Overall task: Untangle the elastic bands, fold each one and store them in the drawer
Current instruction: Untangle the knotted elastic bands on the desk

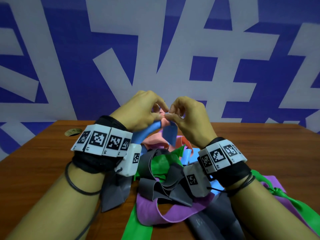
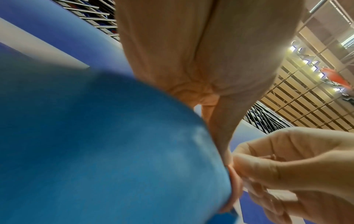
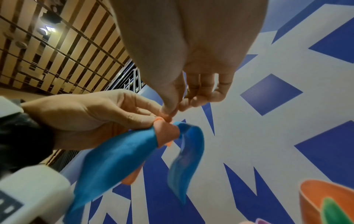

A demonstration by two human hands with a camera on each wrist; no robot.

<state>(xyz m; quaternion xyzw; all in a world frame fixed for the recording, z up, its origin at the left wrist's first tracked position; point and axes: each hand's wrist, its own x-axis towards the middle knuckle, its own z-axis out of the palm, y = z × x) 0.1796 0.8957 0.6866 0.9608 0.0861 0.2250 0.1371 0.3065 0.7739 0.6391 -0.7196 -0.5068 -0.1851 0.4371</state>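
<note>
Both hands are lifted above a tangled pile of elastic bands on the table. A pink band (image 1: 163,121) is knotted round a blue band (image 1: 142,135). My left hand (image 1: 159,113) pinches the knot (image 3: 166,131) from the left. My right hand (image 1: 171,115) pinches the pink band at the top of the knot with thumb and forefinger (image 3: 173,110). Two blue tails (image 3: 114,159) hang down from the knot. In the left wrist view the blue band (image 2: 95,144) fills the lower left. The pile below holds grey (image 1: 155,186), green (image 1: 162,160) and purple (image 1: 150,208) bands.
The wooden table (image 1: 43,161) has a round cable hole (image 1: 73,131) at the back left. A blue and white patterned wall (image 1: 155,49) stands right behind it. Green and purple bands trail to the right front edge (image 1: 277,193). No drawer is in view.
</note>
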